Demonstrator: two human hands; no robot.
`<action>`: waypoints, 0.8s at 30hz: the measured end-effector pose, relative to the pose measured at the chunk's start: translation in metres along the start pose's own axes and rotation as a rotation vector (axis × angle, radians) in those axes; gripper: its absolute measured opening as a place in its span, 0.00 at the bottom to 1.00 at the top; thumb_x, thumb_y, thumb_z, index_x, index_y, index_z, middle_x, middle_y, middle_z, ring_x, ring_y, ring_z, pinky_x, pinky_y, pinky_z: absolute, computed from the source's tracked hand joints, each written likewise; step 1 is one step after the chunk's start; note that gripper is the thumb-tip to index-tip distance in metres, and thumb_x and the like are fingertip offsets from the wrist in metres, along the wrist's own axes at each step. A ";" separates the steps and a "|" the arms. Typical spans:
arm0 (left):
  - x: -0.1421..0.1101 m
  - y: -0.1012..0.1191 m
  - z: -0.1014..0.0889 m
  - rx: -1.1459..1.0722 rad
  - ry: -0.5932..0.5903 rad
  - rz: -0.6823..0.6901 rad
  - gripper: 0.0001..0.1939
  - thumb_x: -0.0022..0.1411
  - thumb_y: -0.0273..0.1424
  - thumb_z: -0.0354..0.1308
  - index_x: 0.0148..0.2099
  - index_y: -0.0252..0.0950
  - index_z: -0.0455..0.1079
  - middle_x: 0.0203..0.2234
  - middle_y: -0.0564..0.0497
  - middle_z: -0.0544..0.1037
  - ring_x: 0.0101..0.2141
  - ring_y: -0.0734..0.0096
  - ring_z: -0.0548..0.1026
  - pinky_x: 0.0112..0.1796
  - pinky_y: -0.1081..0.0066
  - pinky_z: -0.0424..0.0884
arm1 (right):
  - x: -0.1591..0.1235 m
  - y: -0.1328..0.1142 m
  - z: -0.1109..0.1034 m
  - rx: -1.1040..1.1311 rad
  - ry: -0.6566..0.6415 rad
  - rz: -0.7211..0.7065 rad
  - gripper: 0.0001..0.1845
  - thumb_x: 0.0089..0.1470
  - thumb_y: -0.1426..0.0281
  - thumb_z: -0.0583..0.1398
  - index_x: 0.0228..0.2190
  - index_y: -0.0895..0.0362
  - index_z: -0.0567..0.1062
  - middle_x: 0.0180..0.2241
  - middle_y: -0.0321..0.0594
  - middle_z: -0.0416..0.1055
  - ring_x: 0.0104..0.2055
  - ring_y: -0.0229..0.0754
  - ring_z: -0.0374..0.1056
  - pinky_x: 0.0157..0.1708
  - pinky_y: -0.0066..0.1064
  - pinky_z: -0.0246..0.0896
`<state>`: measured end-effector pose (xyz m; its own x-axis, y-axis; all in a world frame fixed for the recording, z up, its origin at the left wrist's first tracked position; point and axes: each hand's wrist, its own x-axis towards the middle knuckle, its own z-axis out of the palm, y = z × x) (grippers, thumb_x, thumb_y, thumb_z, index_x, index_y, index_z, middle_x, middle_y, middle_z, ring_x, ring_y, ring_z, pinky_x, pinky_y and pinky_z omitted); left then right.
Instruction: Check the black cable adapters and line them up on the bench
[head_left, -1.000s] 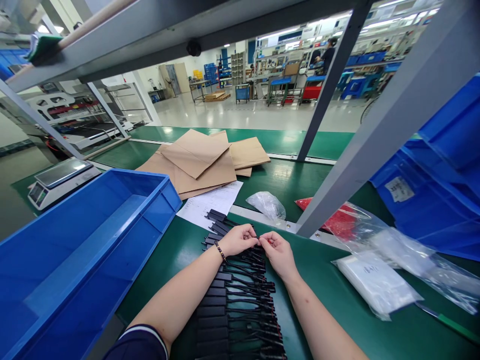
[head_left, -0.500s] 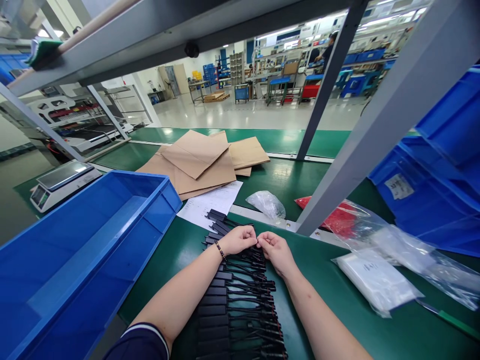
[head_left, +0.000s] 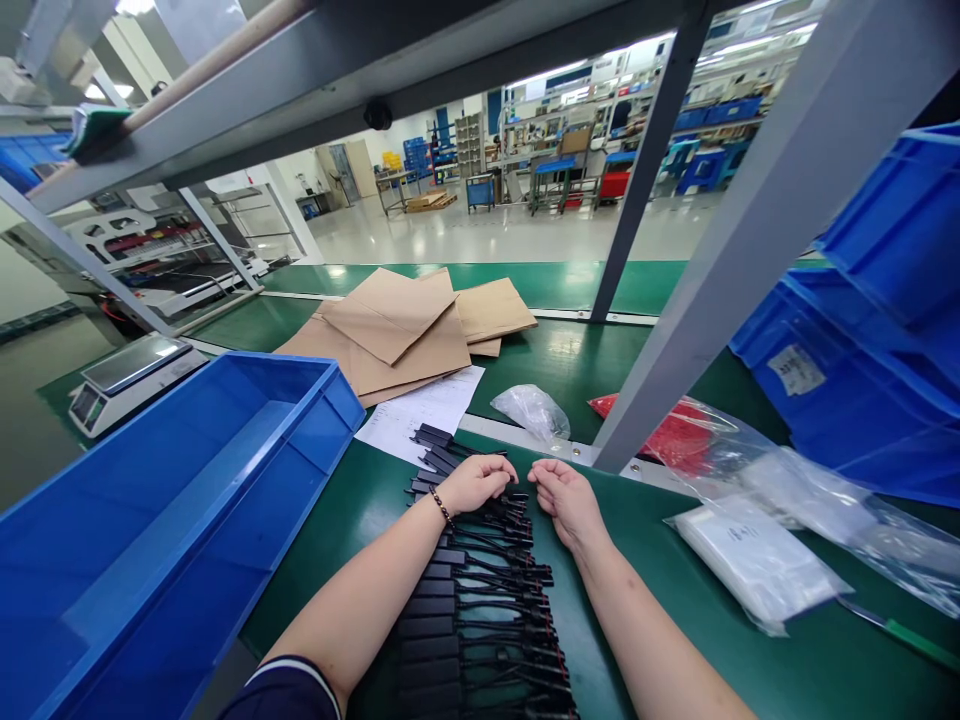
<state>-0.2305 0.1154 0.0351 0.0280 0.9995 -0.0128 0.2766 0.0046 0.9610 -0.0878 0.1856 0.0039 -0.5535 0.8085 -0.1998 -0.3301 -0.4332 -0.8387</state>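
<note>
A long row of black boxes with cables lies on the green bench, boxes on the left and cable ends on the right. Over the far part of the row, my left hand is closed, with a dark cable end showing at its fingertips. Just right of it, my right hand is pinched closed, and whatever sits between its fingertips is too small to make out. A small gap separates the two hands. Some red shows at the cable ends nearest me.
A blue bin stands left, beside a scale. Cardboard sheets and a printed paper lie behind the row. A clear bag, red pieces, white packets and a grey post stand right.
My right hand has moved slightly right, away from the left hand; their fingertips met before and are now apart. The left hand stays over the row.
</note>
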 end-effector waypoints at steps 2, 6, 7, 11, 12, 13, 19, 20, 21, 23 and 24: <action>0.000 -0.001 0.001 0.017 0.006 0.002 0.12 0.56 0.32 0.43 0.31 0.31 0.65 0.14 0.58 0.61 0.17 0.82 0.58 0.23 0.78 0.57 | 0.000 -0.001 0.000 0.009 0.018 -0.003 0.13 0.35 0.67 0.64 0.24 0.59 0.67 0.18 0.32 0.65 0.12 0.21 0.42 0.09 0.18 0.33; 0.001 0.000 0.000 0.096 0.037 0.015 0.16 0.59 0.34 0.39 0.35 0.30 0.65 0.18 0.54 0.66 0.20 0.80 0.63 0.24 0.77 0.60 | 0.002 -0.002 -0.002 0.021 0.038 -0.003 0.13 0.34 0.68 0.64 0.25 0.59 0.68 0.18 0.33 0.66 0.11 0.21 0.42 0.09 0.18 0.33; 0.002 0.003 -0.002 0.128 0.057 0.025 0.17 0.59 0.33 0.38 0.39 0.30 0.64 0.22 0.51 0.69 0.23 0.78 0.66 0.26 0.76 0.61 | 0.002 -0.002 -0.002 0.023 0.044 -0.003 0.13 0.34 0.68 0.64 0.25 0.59 0.68 0.19 0.33 0.67 0.11 0.21 0.42 0.09 0.18 0.33; 0.006 0.017 -0.021 0.330 0.174 0.059 0.17 0.59 0.31 0.38 0.48 0.32 0.58 0.41 0.44 0.67 0.39 0.72 0.66 0.42 0.70 0.61 | 0.003 -0.001 -0.004 0.034 0.071 -0.014 0.13 0.34 0.68 0.64 0.23 0.59 0.67 0.19 0.34 0.68 0.11 0.21 0.41 0.09 0.18 0.32; 0.007 0.020 -0.028 0.413 0.186 0.061 0.16 0.59 0.30 0.40 0.47 0.33 0.59 0.42 0.45 0.66 0.42 0.71 0.64 0.45 0.68 0.58 | 0.004 -0.001 -0.004 0.035 0.076 -0.015 0.13 0.34 0.68 0.64 0.23 0.59 0.67 0.19 0.34 0.67 0.11 0.21 0.41 0.09 0.18 0.31; 0.009 0.023 -0.033 0.503 0.183 0.060 0.14 0.57 0.30 0.42 0.45 0.35 0.61 0.41 0.46 0.66 0.43 0.69 0.63 0.46 0.67 0.56 | 0.004 -0.001 -0.004 0.036 0.079 -0.016 0.13 0.34 0.68 0.64 0.22 0.59 0.67 0.18 0.34 0.67 0.11 0.21 0.41 0.09 0.18 0.31; 0.024 0.014 -0.045 0.884 0.003 0.012 0.13 0.41 0.22 0.54 0.34 0.36 0.67 0.33 0.47 0.68 0.42 0.59 0.62 0.44 0.61 0.57 | 0.002 -0.004 -0.003 0.032 0.087 -0.009 0.12 0.34 0.68 0.64 0.21 0.59 0.66 0.17 0.32 0.66 0.11 0.22 0.40 0.09 0.19 0.31; 0.026 0.011 -0.043 0.919 -0.023 0.004 0.14 0.40 0.21 0.54 0.34 0.35 0.67 0.33 0.47 0.68 0.41 0.59 0.62 0.43 0.61 0.58 | 0.001 -0.004 -0.003 0.030 0.086 -0.007 0.12 0.34 0.68 0.64 0.21 0.59 0.66 0.16 0.32 0.65 0.11 0.22 0.40 0.09 0.19 0.31; 0.027 0.009 -0.042 0.948 -0.044 -0.003 0.15 0.39 0.21 0.54 0.35 0.35 0.67 0.33 0.46 0.68 0.40 0.59 0.63 0.42 0.61 0.59 | 0.001 -0.005 -0.003 0.028 0.084 -0.005 0.12 0.34 0.68 0.64 0.21 0.59 0.66 0.16 0.32 0.65 0.11 0.22 0.40 0.09 0.19 0.30; 0.031 0.006 -0.040 0.988 -0.079 -0.012 0.17 0.40 0.21 0.53 0.36 0.34 0.66 0.33 0.46 0.68 0.39 0.60 0.64 0.41 0.62 0.60 | 0.001 -0.005 -0.003 0.025 0.083 -0.001 0.12 0.34 0.68 0.64 0.22 0.59 0.66 0.16 0.31 0.64 0.11 0.22 0.40 0.09 0.19 0.31; 0.033 0.005 -0.040 1.000 -0.094 -0.017 0.17 0.40 0.21 0.53 0.37 0.34 0.66 0.34 0.46 0.68 0.39 0.60 0.64 0.41 0.63 0.60 | 0.001 -0.005 -0.003 0.024 0.083 0.002 0.12 0.33 0.68 0.64 0.22 0.59 0.66 0.16 0.31 0.64 0.11 0.23 0.41 0.09 0.19 0.31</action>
<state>-0.2667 0.1493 0.0509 0.0808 0.9929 -0.0875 0.9563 -0.0525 0.2877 -0.0849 0.1900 0.0061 -0.4892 0.8376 -0.2432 -0.3477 -0.4430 -0.8263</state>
